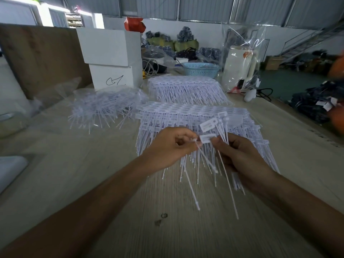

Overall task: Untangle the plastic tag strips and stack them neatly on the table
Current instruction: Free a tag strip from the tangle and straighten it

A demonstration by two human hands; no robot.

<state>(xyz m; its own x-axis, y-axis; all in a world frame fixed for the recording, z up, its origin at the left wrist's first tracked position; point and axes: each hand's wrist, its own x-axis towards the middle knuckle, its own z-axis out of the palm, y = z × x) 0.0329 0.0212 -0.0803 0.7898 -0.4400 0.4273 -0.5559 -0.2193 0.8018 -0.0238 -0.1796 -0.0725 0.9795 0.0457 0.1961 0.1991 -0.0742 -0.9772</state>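
A few loose white plastic tag strips [208,125] hang between both hands above the wooden table [93,174]. My left hand [167,148] pinches the top of one strip, its thin tail hanging down and to the right. My right hand [240,157] grips a small bunch of strips by their stems, the flat tag heads sticking up. Just beyond the hands lies a neat stack of tag strips [193,112], tails pointing toward me. A second neat stack [188,86] sits farther back. A tangled heap of strips [104,107] rests at the left in clear plastic.
White boxes [109,56] stand behind the tangled heap, with a brown board [42,56] further left. A blue basket [201,68] and a white appliance under clear plastic [240,69] sit at the back right. The table's right edge runs diagonally past dark bundles [316,103].
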